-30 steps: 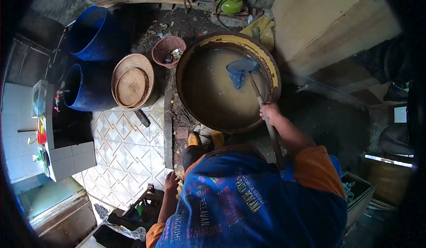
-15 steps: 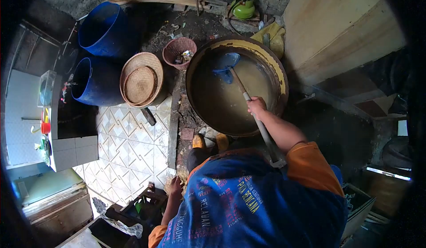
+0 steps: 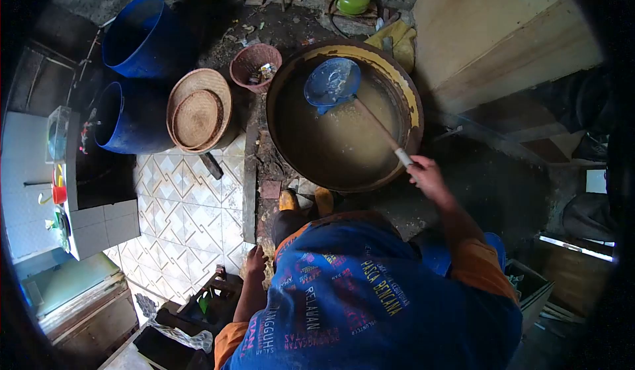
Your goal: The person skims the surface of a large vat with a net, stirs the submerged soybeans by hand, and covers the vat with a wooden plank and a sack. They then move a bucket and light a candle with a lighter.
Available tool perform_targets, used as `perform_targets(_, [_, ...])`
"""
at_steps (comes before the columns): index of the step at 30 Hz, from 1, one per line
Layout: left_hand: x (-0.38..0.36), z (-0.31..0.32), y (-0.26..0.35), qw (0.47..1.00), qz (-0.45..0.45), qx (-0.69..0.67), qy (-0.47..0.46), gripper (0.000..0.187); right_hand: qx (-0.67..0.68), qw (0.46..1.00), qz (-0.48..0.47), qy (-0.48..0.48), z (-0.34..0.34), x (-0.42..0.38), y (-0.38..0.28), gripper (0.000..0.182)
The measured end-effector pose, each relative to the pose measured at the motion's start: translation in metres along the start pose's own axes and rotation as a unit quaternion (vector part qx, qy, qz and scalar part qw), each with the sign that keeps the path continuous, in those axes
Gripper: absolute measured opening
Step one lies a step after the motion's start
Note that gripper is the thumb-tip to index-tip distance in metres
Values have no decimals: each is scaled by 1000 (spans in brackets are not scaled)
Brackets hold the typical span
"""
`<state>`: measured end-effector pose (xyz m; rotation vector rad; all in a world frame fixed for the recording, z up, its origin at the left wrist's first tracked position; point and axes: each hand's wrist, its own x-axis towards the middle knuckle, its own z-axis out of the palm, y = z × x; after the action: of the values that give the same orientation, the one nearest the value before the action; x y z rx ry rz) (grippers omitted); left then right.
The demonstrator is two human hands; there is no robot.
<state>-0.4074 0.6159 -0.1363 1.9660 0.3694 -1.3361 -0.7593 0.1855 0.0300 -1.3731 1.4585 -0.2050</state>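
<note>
My right hand [image 3: 426, 173] is closed around the pale grip of a long-handled blue scoop [image 3: 333, 83]. The scoop's round head sits at the far left part of a large round vat [image 3: 415, 115], tilted up with wet, pale bits in it. Cloudy tan liquid [image 3: 354, 146] fills the vat below. The handle slants from the head over the vat's near right rim to my hand. My left hand [image 3: 256, 260] hangs low beside my body over the floor's edge, its fingers loosely apart, and nothing shows in it.
A pink basket [image 3: 242, 79] with litter stands left of the vat. Round woven trays [image 3: 196, 120] and two blue barrels [image 3: 111, 146] are further left. Behind the vat is a green gas cylinder [image 3: 352, 0]. A pale board [image 3: 503, 32] leans at the right.
The scoop's head has come up out of the liquid and turned, showing its bowl. My right hand has moved right and outward with the handle. The view has shifted slightly.
</note>
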Motion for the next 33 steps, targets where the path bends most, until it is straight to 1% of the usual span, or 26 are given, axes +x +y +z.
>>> perform_targets(3, [9,-1,-1,1000,-2,-1,-17,50,-74,997,-13,21,-47,-13,-3,36])
perform_targets(4, [12,-1,-3,1000,3,2,-26,51,-87,996,1,34,-58,-18,-7,34])
perform_targets(7, [4,5,7,1000,-3,-6,-23,51,-201,978,-24,54,-91,-13,8,33])
perform_targets(8, [-2,7,13,1000,-3,3,-17,51,-202,978,-23,53,-102,-8,21,33])
perform_targets(9, [-5,8,15,1000,-3,13,-11,50,-262,960,-88,51,-107,-5,26,32])
perform_targets(10, [-1,5,9,1000,13,4,-24,50,-319,934,-153,49,-110,-2,32,31])
perform_targets(11, [-1,4,9,1000,13,4,-23,50,-319,934,-154,48,-115,0,39,31])
perform_targets(13, [-6,5,12,1000,6,-10,-24,49,-386,909,-158,17,-111,-11,18,29])
perform_targets(14, [-6,5,11,1000,5,-11,-23,49,-386,909,-158,16,-108,-11,17,29])
perform_targets(16, [-8,4,8,1000,2,-9,-14,47,-388,903,-180,-32,-103,-12,17,29])
perform_targets(17, [-8,4,7,1000,3,-10,-14,47,-388,903,-181,-32,-99,-11,17,29])
perform_targets(20, [3,0,-8,1000,-1,-19,6,47,-418,891,-165,-62,-81,-10,17,31])
perform_targets(22, [11,-4,-13,999,1,-38,-28,50,-341,928,-111,-99,-70,-11,16,31])
perform_targets(23, [13,-6,-17,999,1,-40,-26,50,-341,928,-112,-100,-67,-8,24,31])
perform_targets(25, [8,-3,-17,999,-3,-31,-8,53,-310,932,-153,-109,-57,0,40,30])
perform_targets(26, [3,-1,-15,999,-2,-33,-7,53,-304,941,-106,-106,-52,2,44,30])
perform_targets(27, [0,0,-14,1000,0,-21,3,53,-304,940,-109,-107,-44,4,48,30])
perform_targets(29, [0,-2,-14,1000,3,-9,13,54,-223,967,-76,-94,-30,7,56,28])
perform_targets(30, [2,-3,-16,1000,3,-14,8,54,-194,975,-6,-111,-20,2,41,28])
perform_targets(31, [3,-3,-17,1000,3,-20,2,54,-194,975,-7,-111,-11,7,47,28])
perform_targets(33, [5,-3,-16,1000,0,-20,6,54,-197,969,-88,-122,10,21,68,29])
